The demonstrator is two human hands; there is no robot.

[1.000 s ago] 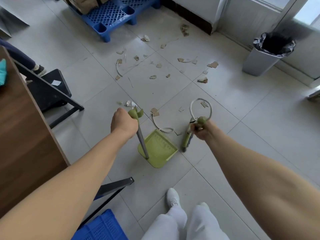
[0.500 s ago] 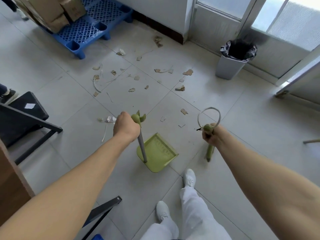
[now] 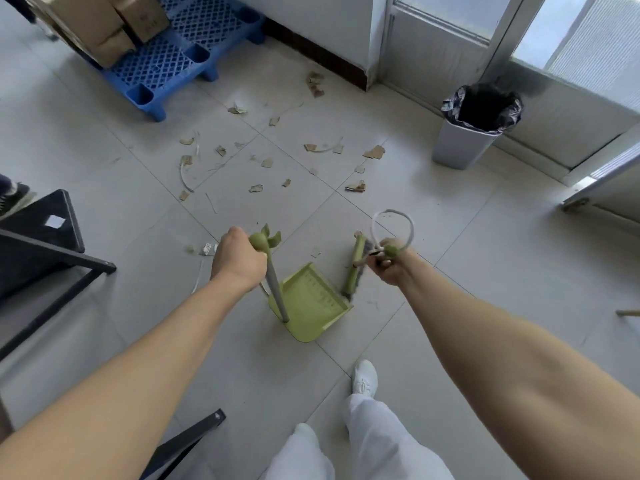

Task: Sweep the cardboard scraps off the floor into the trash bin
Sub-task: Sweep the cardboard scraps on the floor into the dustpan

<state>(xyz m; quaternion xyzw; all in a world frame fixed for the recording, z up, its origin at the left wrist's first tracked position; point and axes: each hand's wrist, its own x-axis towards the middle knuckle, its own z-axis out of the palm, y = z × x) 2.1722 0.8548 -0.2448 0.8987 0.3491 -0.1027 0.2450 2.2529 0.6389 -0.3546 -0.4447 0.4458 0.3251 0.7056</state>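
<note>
Since half a second before, the broom (image 3: pixel 355 268) had swung up from below the right hand to lie just beside the dustpan's right rim. At far left stood a black metal frame (image 3: pixel 45 251), and beyond it a blue pallet (image 3: pixel 166 64) carrying cardboard boxes (image 3: pixel 97 26). The left hand (image 3: pixel 239 261) was clenched around the top of the green dustpan (image 3: pixel 311 303) pole, the pan resting on the tiled floor (image 3: pixel 485 271). The cardboard scraps (image 3: pixel 374 152) lay scattered on the tiles beyond both hands, between pallet and bin. The right hand (image 3: pixel 391 265) gripped the broom's handle end, a white cord loop (image 3: pixel 391 220) rising above the fist. The grey, black-lined trash bin (image 3: pixel 464 143) stood by the glass door, well apart from the pan.
</note>
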